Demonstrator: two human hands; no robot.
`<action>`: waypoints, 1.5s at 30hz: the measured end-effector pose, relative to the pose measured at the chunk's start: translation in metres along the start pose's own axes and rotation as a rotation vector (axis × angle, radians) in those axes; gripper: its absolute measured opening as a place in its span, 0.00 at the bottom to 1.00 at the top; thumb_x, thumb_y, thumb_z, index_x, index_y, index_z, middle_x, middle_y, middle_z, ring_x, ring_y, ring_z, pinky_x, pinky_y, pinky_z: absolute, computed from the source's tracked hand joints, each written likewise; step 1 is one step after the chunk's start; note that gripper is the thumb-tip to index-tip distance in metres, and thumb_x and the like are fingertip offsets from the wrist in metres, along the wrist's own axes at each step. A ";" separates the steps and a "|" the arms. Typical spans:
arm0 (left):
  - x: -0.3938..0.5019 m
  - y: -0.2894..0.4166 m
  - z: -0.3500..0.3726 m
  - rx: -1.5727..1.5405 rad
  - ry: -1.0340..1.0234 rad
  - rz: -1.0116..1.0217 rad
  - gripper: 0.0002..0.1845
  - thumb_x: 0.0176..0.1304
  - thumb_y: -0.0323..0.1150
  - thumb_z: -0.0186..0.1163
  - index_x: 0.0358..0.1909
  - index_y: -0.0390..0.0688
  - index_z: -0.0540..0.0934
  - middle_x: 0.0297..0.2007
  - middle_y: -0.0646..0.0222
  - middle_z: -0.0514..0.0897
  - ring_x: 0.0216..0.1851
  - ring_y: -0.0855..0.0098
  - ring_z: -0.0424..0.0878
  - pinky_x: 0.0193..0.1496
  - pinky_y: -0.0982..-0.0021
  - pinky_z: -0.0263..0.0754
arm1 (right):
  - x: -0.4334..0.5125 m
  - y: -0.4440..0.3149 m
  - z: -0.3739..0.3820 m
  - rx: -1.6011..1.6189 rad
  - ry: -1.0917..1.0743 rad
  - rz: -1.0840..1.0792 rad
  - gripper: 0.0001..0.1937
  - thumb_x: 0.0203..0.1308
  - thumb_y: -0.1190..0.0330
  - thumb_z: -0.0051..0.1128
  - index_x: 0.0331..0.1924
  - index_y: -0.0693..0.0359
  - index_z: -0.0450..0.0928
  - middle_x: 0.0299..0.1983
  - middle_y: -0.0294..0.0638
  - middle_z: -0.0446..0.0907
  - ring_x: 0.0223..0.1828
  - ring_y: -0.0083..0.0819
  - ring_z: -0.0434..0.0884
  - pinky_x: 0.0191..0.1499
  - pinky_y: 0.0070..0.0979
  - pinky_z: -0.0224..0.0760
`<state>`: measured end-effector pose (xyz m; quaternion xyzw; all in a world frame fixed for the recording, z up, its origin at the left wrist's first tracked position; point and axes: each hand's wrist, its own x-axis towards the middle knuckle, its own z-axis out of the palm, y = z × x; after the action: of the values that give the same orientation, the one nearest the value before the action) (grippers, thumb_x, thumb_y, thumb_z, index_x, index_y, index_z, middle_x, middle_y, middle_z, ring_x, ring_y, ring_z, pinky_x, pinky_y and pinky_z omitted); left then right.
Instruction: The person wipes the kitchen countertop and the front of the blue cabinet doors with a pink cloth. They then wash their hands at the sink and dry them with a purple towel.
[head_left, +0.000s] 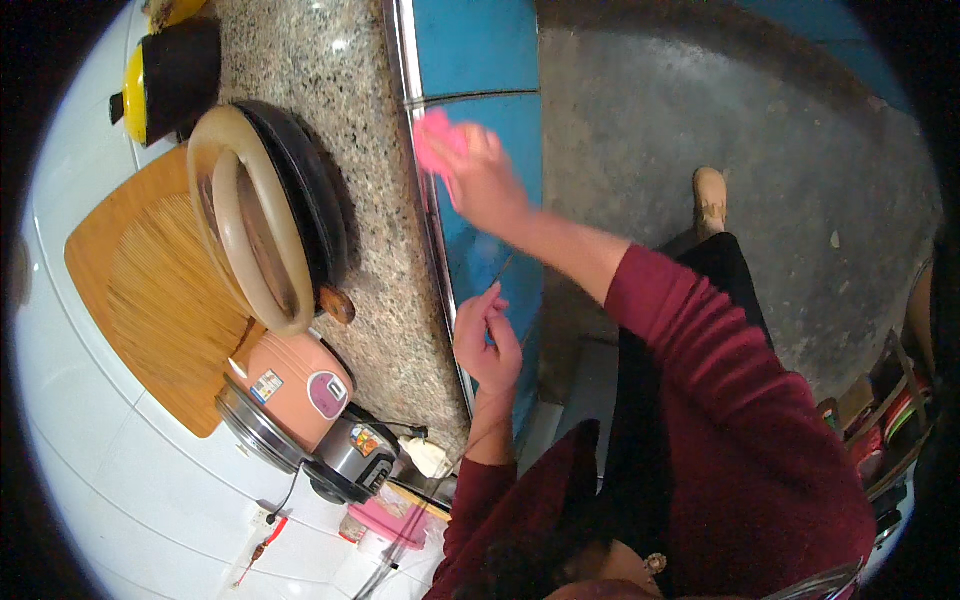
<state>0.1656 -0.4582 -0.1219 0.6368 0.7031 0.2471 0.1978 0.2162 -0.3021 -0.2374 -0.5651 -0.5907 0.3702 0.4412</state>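
A pink cloth (439, 142) is bunched in my right hand (484, 176), which presses it to the metal edge trim (409, 60) of the counter. Motion blurs this hand slightly. Below it in the picture, my left hand (487, 345) is held with fingers curled and thumb tip near the index finger. It hovers in front of the blue cabinet doors (480, 52), beside the trim, and nothing shows in its grasp. A thin dark line runs up from its fingertips; whether it is a door seam or a strand, I cannot tell.
The speckled stone countertop (315, 45) bears a black wok (322, 187) with a beige lid (199, 161), a ribbed wooden board (97, 240), a pink rice cooker (289, 405), a silver-black cooker (337, 450) and a yellow-lidded pot (180, 82). My shoe (709, 191) stands on the concrete floor (637, 112).
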 end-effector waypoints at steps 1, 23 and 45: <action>-0.013 -0.007 -0.003 0.032 -0.006 0.018 0.17 0.64 0.17 0.49 0.50 0.35 0.83 0.32 0.64 0.82 0.29 0.73 0.77 0.35 0.73 0.73 | 0.012 0.003 -0.003 0.029 0.006 -0.004 0.33 0.55 0.76 0.56 0.69 0.46 0.72 0.52 0.50 0.74 0.51 0.50 0.73 0.55 0.42 0.71; -0.003 -0.066 -0.069 0.396 0.292 0.151 0.22 0.66 0.23 0.49 0.61 0.30 0.77 0.39 0.57 0.77 0.41 0.62 0.73 0.49 0.66 0.68 | 0.033 -0.019 -0.028 -0.232 -0.046 -0.173 0.25 0.55 0.75 0.55 0.60 0.49 0.76 0.48 0.50 0.75 0.49 0.53 0.76 0.51 0.44 0.75; 0.002 -0.072 -0.066 0.209 0.294 0.090 0.19 0.62 0.18 0.48 0.51 0.33 0.84 0.36 0.58 0.80 0.39 0.63 0.76 0.47 0.66 0.73 | -0.076 -0.031 -0.026 -0.453 -0.255 -0.379 0.25 0.52 0.71 0.57 0.57 0.44 0.79 0.55 0.44 0.77 0.49 0.46 0.77 0.43 0.42 0.73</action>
<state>0.0691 -0.4678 -0.1120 0.6416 0.7172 0.2716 0.0146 0.2283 -0.3819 -0.2071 -0.4779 -0.8034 0.2081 0.2878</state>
